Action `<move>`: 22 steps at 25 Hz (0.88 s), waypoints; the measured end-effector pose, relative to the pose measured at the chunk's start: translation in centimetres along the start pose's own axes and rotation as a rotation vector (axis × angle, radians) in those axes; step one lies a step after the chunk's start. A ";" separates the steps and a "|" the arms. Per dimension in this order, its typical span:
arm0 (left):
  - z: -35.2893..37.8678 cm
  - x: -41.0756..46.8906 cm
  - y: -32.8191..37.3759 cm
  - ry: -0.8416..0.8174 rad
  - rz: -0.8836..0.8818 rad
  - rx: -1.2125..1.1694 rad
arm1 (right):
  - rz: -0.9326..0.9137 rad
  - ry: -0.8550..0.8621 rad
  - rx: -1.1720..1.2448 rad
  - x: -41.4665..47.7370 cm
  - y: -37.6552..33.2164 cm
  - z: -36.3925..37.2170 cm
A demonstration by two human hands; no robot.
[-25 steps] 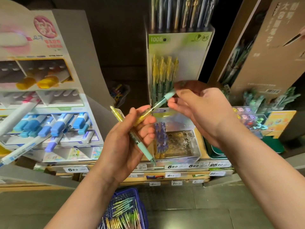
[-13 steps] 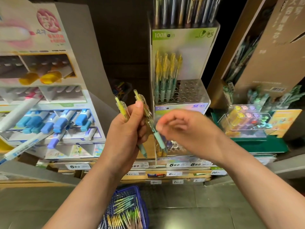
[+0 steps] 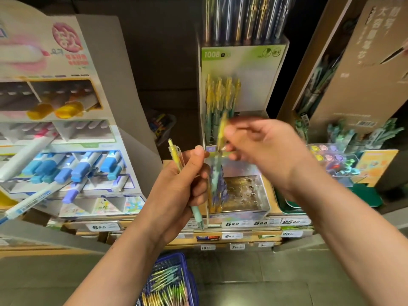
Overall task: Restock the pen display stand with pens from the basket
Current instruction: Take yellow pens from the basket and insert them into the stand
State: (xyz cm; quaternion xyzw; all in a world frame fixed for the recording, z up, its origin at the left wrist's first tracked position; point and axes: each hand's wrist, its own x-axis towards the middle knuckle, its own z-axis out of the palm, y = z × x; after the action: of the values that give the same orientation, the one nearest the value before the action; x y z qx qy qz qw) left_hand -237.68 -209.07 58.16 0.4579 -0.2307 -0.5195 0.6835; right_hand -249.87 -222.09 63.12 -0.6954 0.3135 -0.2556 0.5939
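Here, in the head view, the left hand (image 3: 176, 186) is sitting just below the middle of the frame, closed around a yellow-and-mint pen (image 3: 184, 183). The pen is standing nearly upright, its yellow clip end poking out above the fist toward 11 o'clock and its mint grip and tip hanging out below toward 5 o'clock.

The right hand (image 3: 265, 149) is hovering at about 2 o'clock from the left hand, blurred. Its thumb and fingers are pinching a second pen (image 3: 220, 138), which is showing as a yellow streak, upright and slightly tilted, just in front of the pen display stand (image 3: 242, 89). Whether that pen is touching the stand I cannot tell.

The stand is rising at 12 o'clock, a tall clear and white unit with a green "1008" header. A row of yellow-topped pens (image 3: 220, 96) is standing against its back panel, and a perforated holder tray (image 3: 247, 191) is lying lower down, at 3 o'clock from the left hand, with many holes bare.

The blue basket (image 3: 187, 274) is resting at 6 o'clock on the floor, between the two forearms, holding a heap of yellow, green and mint pens.

A marker display (image 3: 66, 151) with blue-capped markers is filling the 9 o'clock side. Price labels (image 3: 231, 223) are running along the shelf edge under the stand.
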 end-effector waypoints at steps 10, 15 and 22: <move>0.2 -0.5 0.8 0.007 -0.080 -0.329 | -0.360 0.458 -0.106 4.9 -3.2 -3.6; 0.1 -0.2 0.7 0.003 -0.079 -0.365 | -0.397 0.391 -0.300 5.3 -2.2 -2.5; 0.0 0.3 -0.2 0.030 0.006 -0.220 | -0.317 0.314 -0.514 6.1 0.0 -1.9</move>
State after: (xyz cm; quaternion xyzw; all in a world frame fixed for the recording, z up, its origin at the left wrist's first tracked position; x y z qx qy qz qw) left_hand -237.68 -209.30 57.89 0.3872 -0.1630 -0.5328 0.7346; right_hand -247.13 -227.84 63.37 -0.8146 0.3435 -0.3613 0.2965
